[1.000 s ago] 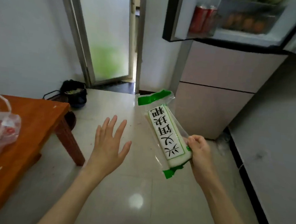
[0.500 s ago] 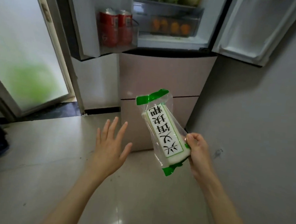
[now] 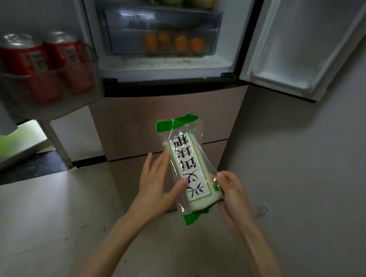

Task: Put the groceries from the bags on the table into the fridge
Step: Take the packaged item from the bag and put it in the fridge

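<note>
A long white food block in a clear packet with green ends and a black-lettered label (image 3: 186,166) is held in front of the open fridge (image 3: 166,73). My right hand (image 3: 230,192) grips the packet's lower right end. Against its left side lies my left hand (image 3: 158,184), fingers straight, thumb touching the packet's front. The packet tilts with its green top toward the fridge, below the open upper compartment.
Two red cans (image 3: 43,61) stand in the left door's bin. A clear drawer (image 3: 163,32) holds several oranges, with green vegetables above. The right door (image 3: 307,45) hangs open. Beige lower drawers (image 3: 157,119) are closed. A grey wall is on the right.
The view has swung from the table to the open fridge and come closer. My left hand moved from open air onto the packet's left side. My right hand kept its grip.
</note>
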{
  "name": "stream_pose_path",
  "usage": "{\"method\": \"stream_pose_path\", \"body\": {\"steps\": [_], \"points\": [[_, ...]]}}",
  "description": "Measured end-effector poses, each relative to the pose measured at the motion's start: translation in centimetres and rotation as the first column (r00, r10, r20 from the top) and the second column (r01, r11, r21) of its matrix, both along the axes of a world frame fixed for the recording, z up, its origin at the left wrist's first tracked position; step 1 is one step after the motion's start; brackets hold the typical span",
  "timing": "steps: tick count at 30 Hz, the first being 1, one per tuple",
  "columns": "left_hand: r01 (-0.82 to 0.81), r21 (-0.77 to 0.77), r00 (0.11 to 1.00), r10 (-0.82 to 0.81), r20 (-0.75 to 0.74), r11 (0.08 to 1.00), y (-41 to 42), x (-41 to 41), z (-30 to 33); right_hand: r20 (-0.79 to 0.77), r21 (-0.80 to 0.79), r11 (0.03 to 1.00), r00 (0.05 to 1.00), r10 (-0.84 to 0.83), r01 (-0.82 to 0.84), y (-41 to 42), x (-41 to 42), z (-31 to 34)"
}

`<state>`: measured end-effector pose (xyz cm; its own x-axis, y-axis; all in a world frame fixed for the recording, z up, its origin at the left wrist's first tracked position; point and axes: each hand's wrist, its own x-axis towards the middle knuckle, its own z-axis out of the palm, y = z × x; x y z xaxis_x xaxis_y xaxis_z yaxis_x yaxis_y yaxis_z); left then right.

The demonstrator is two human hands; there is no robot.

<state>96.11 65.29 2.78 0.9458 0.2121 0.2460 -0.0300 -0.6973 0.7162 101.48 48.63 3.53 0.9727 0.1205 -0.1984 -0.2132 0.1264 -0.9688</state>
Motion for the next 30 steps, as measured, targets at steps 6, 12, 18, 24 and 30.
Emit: {"method": "stream_pose_path", "body": {"steps": [6, 12, 18, 24, 30], "points": [[-0.030, -0.169, 0.999, 0.034, 0.024, 0.985, -1.1, 9.1, 0.9, 0.015, 0.151, 0.946, 0.957, 0.289, -0.288, 1.3, 10.6, 0.9], [-0.029, -0.072, 0.998, 0.032, 0.046, 0.997, -0.6, 17.1, 3.4, -0.040, 0.050, 0.835, 0.835, 0.550, -0.548, 1.5, 20.5, 3.6], [-0.145, -0.006, 0.984, 0.145, 0.100, 0.989, 2.4, 23.2, 7.3, 0.038, 0.093, 0.816, 0.821, 0.570, -0.571, 4.5, 27.8, 7.3], [-0.274, -0.021, 0.923, 0.269, 0.274, 0.961, 8.1, 28.4, 13.1, 0.245, 0.038, 0.824, 0.804, 0.541, -0.566, 10.7, 35.2, 15.2], [-0.497, -0.006, 0.755, 0.435, 0.491, 0.868, 19.3, 35.1, 19.7, 0.344, -0.040, 0.849, 0.790, 0.507, -0.527, 19.7, 42.2, 22.6]]}}
